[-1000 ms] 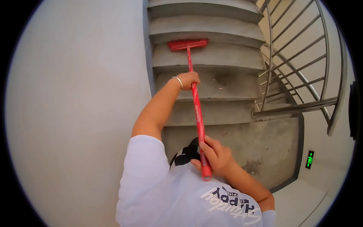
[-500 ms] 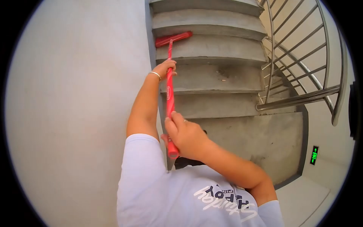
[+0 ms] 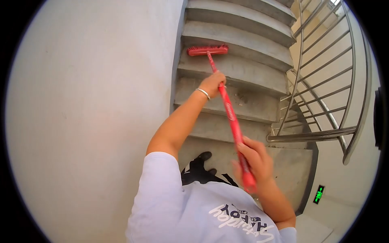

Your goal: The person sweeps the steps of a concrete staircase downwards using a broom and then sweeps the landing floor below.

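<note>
A red broom (image 3: 231, 111) slants across the stairs, its head (image 3: 208, 50) over an upper step near the wall side with the bristles facing the riser. Whether the bristles touch the step, I cannot tell. My left hand (image 3: 213, 84) is wrapped round the handle a little below the head. Lower down, near the handle's end, my right hand (image 3: 257, 160) grips it, slightly blurred by motion. A small patch of dirt and bits (image 3: 241, 98) lies on a step below the broom head, to the right of the handle.
Grey concrete steps (image 3: 247, 71) rise ahead, with a pale wall (image 3: 93, 101) on the left. A metal railing (image 3: 324, 133) borders the right side. My shoe (image 3: 205, 156) rests on the landing (image 3: 283, 166). A green exit sign (image 3: 319, 194) is low on the right wall.
The broom head has swung right, away from the wall, and the bristles now show. Both hands have moved right with the handle, which now leans the other way. The view has shifted too.
</note>
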The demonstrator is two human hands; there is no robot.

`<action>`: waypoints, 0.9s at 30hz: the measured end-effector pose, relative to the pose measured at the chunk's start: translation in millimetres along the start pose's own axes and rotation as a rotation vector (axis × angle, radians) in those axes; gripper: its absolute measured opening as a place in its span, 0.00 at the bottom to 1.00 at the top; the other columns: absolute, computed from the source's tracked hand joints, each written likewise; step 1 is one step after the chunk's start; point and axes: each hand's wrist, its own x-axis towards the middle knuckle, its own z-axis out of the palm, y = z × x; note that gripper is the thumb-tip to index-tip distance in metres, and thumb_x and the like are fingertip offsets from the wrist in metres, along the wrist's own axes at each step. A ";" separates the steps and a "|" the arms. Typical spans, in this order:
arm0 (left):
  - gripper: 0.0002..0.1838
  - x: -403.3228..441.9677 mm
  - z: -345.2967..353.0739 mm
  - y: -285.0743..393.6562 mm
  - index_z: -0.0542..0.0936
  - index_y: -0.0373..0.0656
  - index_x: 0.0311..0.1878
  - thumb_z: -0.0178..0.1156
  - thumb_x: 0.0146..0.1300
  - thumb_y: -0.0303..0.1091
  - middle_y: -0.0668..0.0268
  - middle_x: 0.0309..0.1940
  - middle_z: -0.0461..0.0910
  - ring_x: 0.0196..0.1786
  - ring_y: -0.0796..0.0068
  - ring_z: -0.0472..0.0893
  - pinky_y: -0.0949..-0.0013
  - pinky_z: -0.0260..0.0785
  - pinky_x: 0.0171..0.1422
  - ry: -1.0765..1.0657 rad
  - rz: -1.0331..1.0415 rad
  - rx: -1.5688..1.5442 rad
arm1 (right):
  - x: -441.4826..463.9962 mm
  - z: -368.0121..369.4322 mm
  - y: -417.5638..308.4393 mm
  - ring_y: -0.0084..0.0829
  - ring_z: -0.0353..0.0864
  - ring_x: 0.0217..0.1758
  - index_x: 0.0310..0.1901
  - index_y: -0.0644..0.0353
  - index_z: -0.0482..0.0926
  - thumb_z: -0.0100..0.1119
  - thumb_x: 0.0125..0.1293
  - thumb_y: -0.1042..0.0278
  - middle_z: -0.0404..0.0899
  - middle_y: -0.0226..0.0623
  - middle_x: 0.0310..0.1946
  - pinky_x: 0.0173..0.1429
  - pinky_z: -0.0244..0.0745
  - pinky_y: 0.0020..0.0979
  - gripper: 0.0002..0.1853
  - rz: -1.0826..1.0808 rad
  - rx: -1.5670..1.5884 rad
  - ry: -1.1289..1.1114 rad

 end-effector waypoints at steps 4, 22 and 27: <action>0.14 -31.7 -21.6 -78.5 0.69 0.47 0.31 0.66 0.48 0.25 0.60 0.32 0.73 0.41 0.50 0.73 0.58 0.69 0.45 0.041 -0.017 0.092 | 24.4 82.0 1.0 0.41 0.80 0.31 0.47 0.66 0.74 0.69 0.49 0.71 0.74 0.49 0.43 0.32 0.79 0.32 0.23 0.040 0.056 0.088; 0.10 -9.2 -8.8 -14.5 0.70 0.46 0.31 0.63 0.50 0.29 0.61 0.30 0.72 0.39 0.54 0.75 0.58 0.69 0.41 0.087 -0.137 0.160 | 36.4 -15.8 8.4 0.40 0.81 0.38 0.46 0.64 0.77 0.64 0.49 0.81 0.76 0.50 0.46 0.41 0.76 0.29 0.19 0.209 0.219 -0.084; 0.10 -32.3 16.5 41.9 0.70 0.46 0.31 0.63 0.52 0.30 0.62 0.31 0.72 0.38 0.53 0.74 0.57 0.69 0.41 0.261 -0.153 0.142 | 8.8 -57.8 0.6 0.42 0.81 0.40 0.47 0.64 0.78 0.64 0.50 0.79 0.76 0.51 0.47 0.44 0.77 0.33 0.19 0.179 0.143 -0.194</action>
